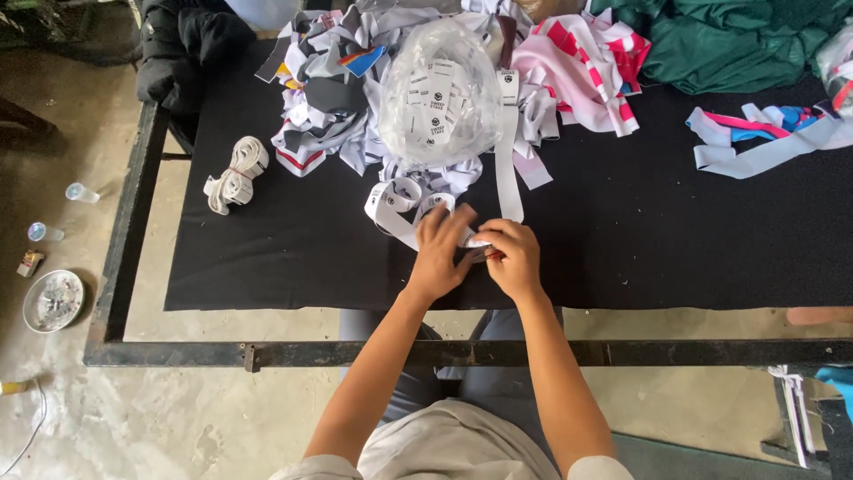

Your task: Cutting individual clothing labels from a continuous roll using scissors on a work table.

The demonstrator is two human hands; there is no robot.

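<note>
Both hands pinching label strip

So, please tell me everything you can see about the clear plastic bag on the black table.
The clear plastic bag is thin, crinkled and shiny, puffed into a rounded mound. Many small white labels with dark print show through it. It rests on a pile of fabric strips at the far side of the black table. Neither hand touches it.
</note>
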